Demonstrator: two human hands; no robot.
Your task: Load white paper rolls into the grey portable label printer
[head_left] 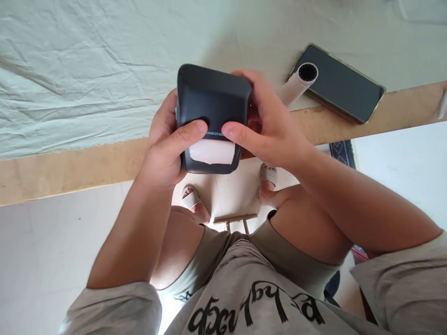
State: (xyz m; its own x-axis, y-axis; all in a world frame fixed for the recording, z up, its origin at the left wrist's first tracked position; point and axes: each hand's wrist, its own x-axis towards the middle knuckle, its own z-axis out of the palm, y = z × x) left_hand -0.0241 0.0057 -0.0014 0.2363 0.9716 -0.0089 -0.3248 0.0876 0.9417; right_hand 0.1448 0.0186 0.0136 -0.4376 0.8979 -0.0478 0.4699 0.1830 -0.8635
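A black label printer (213,107) is held up in front of me, over the table's front edge. Part of its brand lettering shows between my thumbs. A white label strip (212,152) lies across the lower part of its face. My left hand (165,146) grips the printer's left side, thumb pressed on the front. My right hand (274,123) is wrapped round the right side, its thumb also on the front near the lettering. Most of the other fingers are hidden behind the printer. Just beyond my right hand is a pale tube (295,88) with a dark round end.
A dark smartphone (342,83) lies at the right, beside the tube and partly over the wooden table edge (70,167). Wrinkled pale green cloth (87,79) covers the tabletop. Below are my legs, sandalled feet and a small wooden bar (235,218).
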